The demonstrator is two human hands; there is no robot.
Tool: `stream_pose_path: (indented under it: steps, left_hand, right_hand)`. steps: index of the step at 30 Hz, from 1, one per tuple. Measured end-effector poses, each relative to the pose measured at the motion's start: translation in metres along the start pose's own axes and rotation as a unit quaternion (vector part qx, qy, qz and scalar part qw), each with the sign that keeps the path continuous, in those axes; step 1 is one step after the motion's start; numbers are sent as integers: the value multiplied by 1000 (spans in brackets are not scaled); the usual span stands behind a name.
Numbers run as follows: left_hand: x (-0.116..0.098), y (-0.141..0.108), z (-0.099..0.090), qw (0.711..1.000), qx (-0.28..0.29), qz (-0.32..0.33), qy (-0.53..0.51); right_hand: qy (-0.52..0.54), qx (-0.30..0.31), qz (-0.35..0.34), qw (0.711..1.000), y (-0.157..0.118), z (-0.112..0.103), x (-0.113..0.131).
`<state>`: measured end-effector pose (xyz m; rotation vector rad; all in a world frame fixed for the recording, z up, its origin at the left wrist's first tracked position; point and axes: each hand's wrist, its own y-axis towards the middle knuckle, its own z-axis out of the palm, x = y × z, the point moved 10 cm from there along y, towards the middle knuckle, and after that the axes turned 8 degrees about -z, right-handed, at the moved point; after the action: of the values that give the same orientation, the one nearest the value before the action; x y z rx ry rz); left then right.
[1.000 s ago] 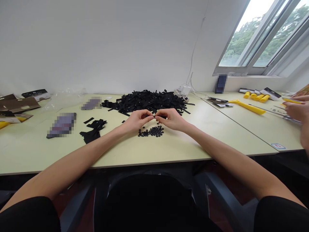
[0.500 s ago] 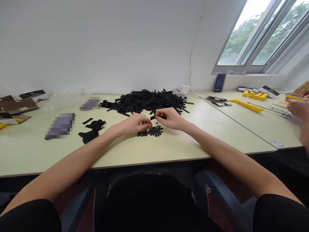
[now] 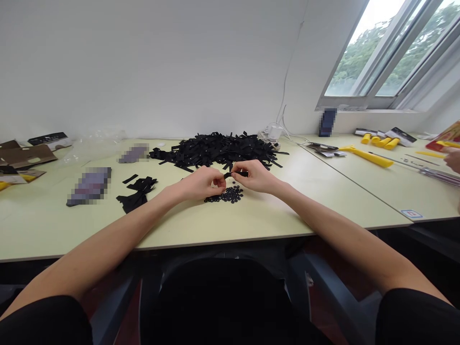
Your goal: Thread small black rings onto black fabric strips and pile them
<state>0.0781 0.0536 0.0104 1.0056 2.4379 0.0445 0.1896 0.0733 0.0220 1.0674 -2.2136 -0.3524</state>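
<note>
My right hand pinches a short black fabric strip, whose free end points left toward my other hand. Close by, the curled fingers of my left hand meet the strip's left end; whatever lies between those fingertips is too small to make out. Just below both hands, a cluster of small black rings lies on the pale table, partly covered by my left fingers. Behind my hands rises a large heap of black strips.
A smaller bunch of black strips lies to the left, near a blurred dark packet. Opened cardboard packaging is at far left. Rightward are a yellow-handled tool, a power strip and another person's hand.
My left hand has risen slightly from the rings to the strip's end. My right hand stays nearly still. The other person's hand at far right has shifted outward.
</note>
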Motion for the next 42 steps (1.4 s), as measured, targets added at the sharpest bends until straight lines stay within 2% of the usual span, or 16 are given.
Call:
stream_pose_path:
  steps: [3, 7, 9, 11, 14, 18, 26, 32, 42]
  left_hand:
    - [-6, -2, -17, 997, -71, 0, -39]
    - [-23, -10, -45, 981, -179, 36, -67]
    - [-28, -12, -51, 975, -206, 46, -69]
    - [-26, -11, -49, 978, -197, 39, -59]
    - [-12, -5, -39, 986, -165, 7, -37]
    - [2, -1, -33, 988, -153, -15, -29]
    - [2, -2, -31, 988, -147, -22, -44]
    - [7, 1, -21, 993, -118, -28, 7]
    - [9, 1, -17, 993, -108, -35, -18]
  right_hand:
    - [-4, 3, 0, 1000, 0, 1, 1]
    - [-5, -7, 6, 1000, -1, -1, 3]
    - [3, -11, 10, 1000, -1, -1, 3]
    - [24, -10, 8, 1000, -1, 1, 5]
    - [64, -9, -2, 998, -1, 4, 8]
    - [90, -12, -4, 996, -1, 4, 11]
    - [112, -9, -9, 994, -2, 5, 14]
    - [117, 5, -8, 993, -2, 8, 10]
    - [110, 19, -3, 994, -3, 13, 7]
